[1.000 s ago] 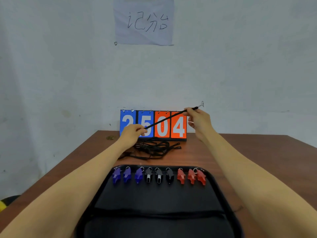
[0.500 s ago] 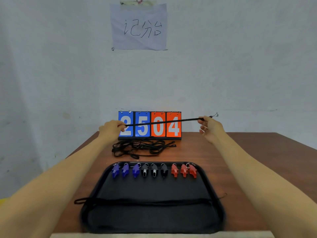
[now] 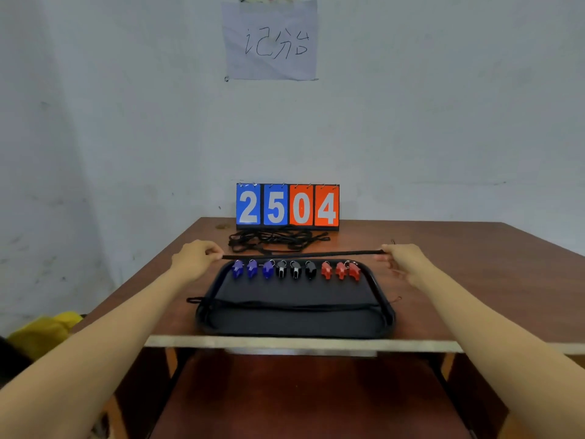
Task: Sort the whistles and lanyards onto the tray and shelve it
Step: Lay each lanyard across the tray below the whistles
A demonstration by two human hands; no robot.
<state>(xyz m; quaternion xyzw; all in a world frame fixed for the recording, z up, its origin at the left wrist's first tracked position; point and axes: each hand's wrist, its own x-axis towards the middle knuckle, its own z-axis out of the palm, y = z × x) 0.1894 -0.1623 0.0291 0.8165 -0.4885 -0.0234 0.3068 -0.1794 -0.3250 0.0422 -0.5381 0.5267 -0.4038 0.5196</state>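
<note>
Your left hand (image 3: 196, 259) and right hand (image 3: 403, 259) each pinch one end of a thin black lanyard (image 3: 304, 255). It's stretched straight just over the far rim of the matte black tray (image 3: 294, 331) on the wooden bench (image 3: 474, 280). Glossy plastic whistles (image 3: 296, 269) line up under it: blue, black, red.

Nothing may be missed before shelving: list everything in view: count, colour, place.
whistles: nine; three blue, three black, three red; tray's far edge
tray: one, black, table's near edge
laid lanyard: one, black, across tray
held lanyard: one, black, stretched taut
lanyard pile: count unclear, black, before scoreboard
scoreboard: one, blue and orange, table's back
paper: one, white, wall
table: one, brown
yellow thing: one, lower left
left hand: pinches held lanyard's end
right hand: pinches other end
</note>
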